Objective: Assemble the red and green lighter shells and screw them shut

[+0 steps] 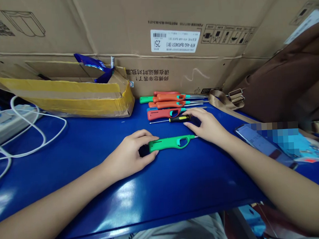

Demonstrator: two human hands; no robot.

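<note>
A green long-nosed gas lighter (167,143) lies on the blue table with its metal nozzle pointing right. My left hand (130,151) is closed on the butt end of its handle, thumb on the near side and fingers on the far side. Behind the lighter is a small screwdriver (177,119) with a black and yellow handle, its thin shaft pointing left. My right hand (206,126) has the handle's right end between thumb and fingertips. Just beyond the screwdriver lies a red lighter (159,114), at the front of a pile of several lighters.
Orange lighters (166,104) are piled against a large cardboard box (111,25). An open yellow-taped carton (94,101) stands at the left, beside white cables (44,139) and a power strip (10,123). On the right are a phone (259,142), a blue packet (291,143) and a brown bag (285,77).
</note>
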